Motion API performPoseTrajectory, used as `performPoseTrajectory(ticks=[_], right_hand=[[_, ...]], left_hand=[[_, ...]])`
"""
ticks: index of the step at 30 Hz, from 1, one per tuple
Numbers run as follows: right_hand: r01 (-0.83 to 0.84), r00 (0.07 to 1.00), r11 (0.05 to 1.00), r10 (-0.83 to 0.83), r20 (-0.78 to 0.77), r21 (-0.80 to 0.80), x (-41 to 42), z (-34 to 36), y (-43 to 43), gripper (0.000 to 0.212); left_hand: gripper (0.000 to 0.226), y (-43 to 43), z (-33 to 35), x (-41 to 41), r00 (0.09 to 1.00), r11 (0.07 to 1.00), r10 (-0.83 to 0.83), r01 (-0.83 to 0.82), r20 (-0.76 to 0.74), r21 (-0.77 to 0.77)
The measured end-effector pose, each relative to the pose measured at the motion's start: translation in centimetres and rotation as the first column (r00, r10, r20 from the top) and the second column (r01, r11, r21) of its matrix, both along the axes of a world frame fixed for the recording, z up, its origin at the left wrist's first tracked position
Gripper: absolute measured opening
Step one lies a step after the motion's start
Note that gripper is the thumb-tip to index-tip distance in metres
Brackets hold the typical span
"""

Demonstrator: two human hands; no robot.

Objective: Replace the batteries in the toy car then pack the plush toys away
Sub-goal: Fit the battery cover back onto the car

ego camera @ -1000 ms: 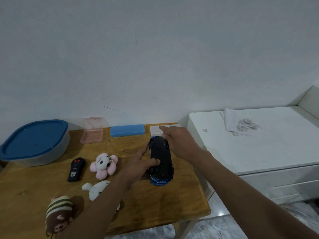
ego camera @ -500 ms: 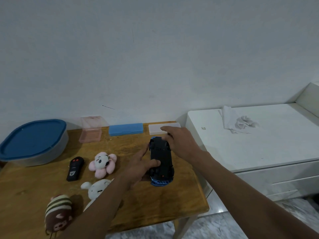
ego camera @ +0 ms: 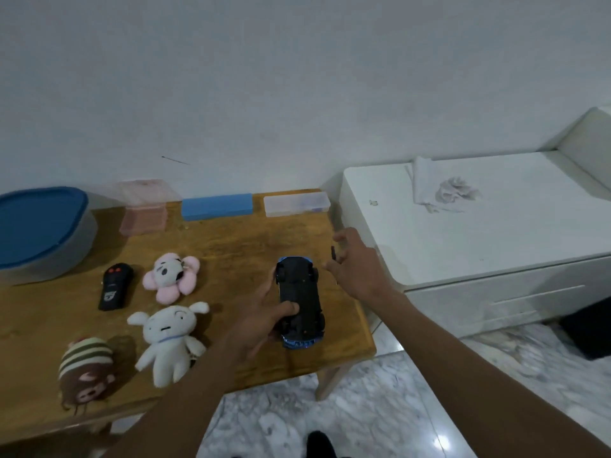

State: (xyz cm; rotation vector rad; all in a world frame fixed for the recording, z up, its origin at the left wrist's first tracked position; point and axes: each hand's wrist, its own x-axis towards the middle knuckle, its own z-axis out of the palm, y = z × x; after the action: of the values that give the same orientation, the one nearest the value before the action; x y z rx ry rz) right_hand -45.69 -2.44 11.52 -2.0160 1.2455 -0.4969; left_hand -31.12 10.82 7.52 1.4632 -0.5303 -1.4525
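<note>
The blue toy car lies belly-up near the right end of the wooden table. My left hand grips it from the left, thumb across its black underside. Just right of the car's far end, my right hand hovers and pinches a small dark piece; I cannot tell what it is. Three plush toys lie on the left: a pink flower plush, a white dog plush and a brown striped plush.
A black remote lies beside the pink plush. Along the wall stand a grey tub with blue lid, a pink clear box, a blue case and a clear case. A white cabinet with a cloth stands to the right.
My right hand has come off the far end of the car and moved right, now with a small dark piece in its fingers. My left hand still grips the car.
</note>
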Motion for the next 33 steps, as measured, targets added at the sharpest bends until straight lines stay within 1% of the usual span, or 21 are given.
performPoseTrajectory(ticks=[2, 4, 8, 13, 14, 16, 17, 18, 19, 21, 22, 23, 26, 31, 33], right_hand=[[0.068, 0.996, 0.997, -0.065, -0.056, 0.049, -0.9, -1.8, -0.1, 0.037], [0.101, 0.991, 0.989, -0.091, -0.097, 0.11, -1.7, -3.4, -0.2, 0.034], [0.092, 0.985, 0.985, -0.068, -0.157, 0.148, -2.4, -5.8, -0.1, 0.027], [0.093, 0.984, 0.98, -0.064, -0.166, 0.174, -2.3, -6.9, -0.4, 0.02], [0.086, 0.984, 0.981, -0.056, -0.168, 0.176, -2.2, -6.9, -0.5, 0.018], [0.069, 0.985, 0.984, -0.041, -0.166, 0.165, -2.1, -6.8, -0.6, 0.015], [0.063, 0.986, 0.985, -0.037, -0.16, 0.159, -2.0, -6.8, -0.6, 0.015], [0.06, 0.988, 0.986, -0.036, -0.153, 0.156, -2.0, -6.7, -0.5, 0.016], [0.056, 0.988, 0.986, -0.032, -0.148, 0.156, -2.0, -6.6, -0.6, 0.015], [0.041, 0.989, 0.988, -0.018, -0.15, 0.151, -2.2, -6.5, -0.9, 0.015], [0.037, 0.988, 0.989, -0.014, -0.155, 0.144, -2.3, -6.4, -1.0, 0.014], [0.036, 0.987, 0.99, -0.013, -0.16, 0.138, -2.5, -6.3, -1.2, 0.014], [0.037, 0.987, 0.992, -0.017, -0.162, 0.122, -2.7, -6.0, -1.5, 0.015], [0.019, 0.987, 0.991, 0.002, -0.163, 0.129, -2.8, -5.9, -1.5, 0.017], [0.013, 0.988, 0.991, 0.008, -0.155, 0.136, -2.7, -5.9, -1.4, 0.018]], left_hand=[[0.084, 0.2, -0.6, -0.6, 0.999, 1.0, 0.023, -0.022, -0.024, 0.021], [0.083, 0.3, -1.0, -1.0, 0.998, 0.998, 0.048, -0.046, -0.032, 0.042], [0.083, 0.5, -1.9, -1.4, 0.996, 0.994, 0.079, -0.075, -0.051, 0.075], [0.082, 0.6, -2.6, -1.8, 0.989, 0.99, 0.115, -0.105, -0.097, 0.095], [0.079, 0.6, -2.6, -2.0, 0.987, 0.989, 0.121, -0.11, -0.108, 0.103], [0.055, 0.5, -2.5, -2.2, 0.99, 0.988, 0.108, -0.097, -0.093, 0.118], [0.05, 0.5, -2.4, -2.2, 0.99, 0.988, 0.104, -0.092, -0.094, 0.125], [0.051, 0.5, -2.3, -2.2, 0.986, 0.987, 0.112, -0.096, -0.125, 0.127], [0.049, 0.4, -2.2, -2.3, 0.973, 0.986, 0.131, -0.108, -0.191, 0.125], [0.034, 0.3, -1.8, -2.7, 0.925, 0.988, 0.149, -0.126, -0.35, 0.086], [0.033, 0.3, -1.9, -2.8, 0.897, 0.988, 0.155, -0.137, -0.415, 0.074], [0.038, 0.4, -2.0, -2.9, 0.877, 0.988, 0.156, -0.141, -0.455, 0.067], [0.052, 0.3, -2.2, -3.2, 0.867, 0.991, 0.135, -0.13, -0.48, 0.043], [0.053, 0.5, -1.7, -3.2, 0.809, 0.982, 0.161, -0.189, -0.566, 0.01], [0.05, 0.7, -1.8, -3.1, 0.804, 0.978, 0.179, -0.209, -0.568, 0.012]])
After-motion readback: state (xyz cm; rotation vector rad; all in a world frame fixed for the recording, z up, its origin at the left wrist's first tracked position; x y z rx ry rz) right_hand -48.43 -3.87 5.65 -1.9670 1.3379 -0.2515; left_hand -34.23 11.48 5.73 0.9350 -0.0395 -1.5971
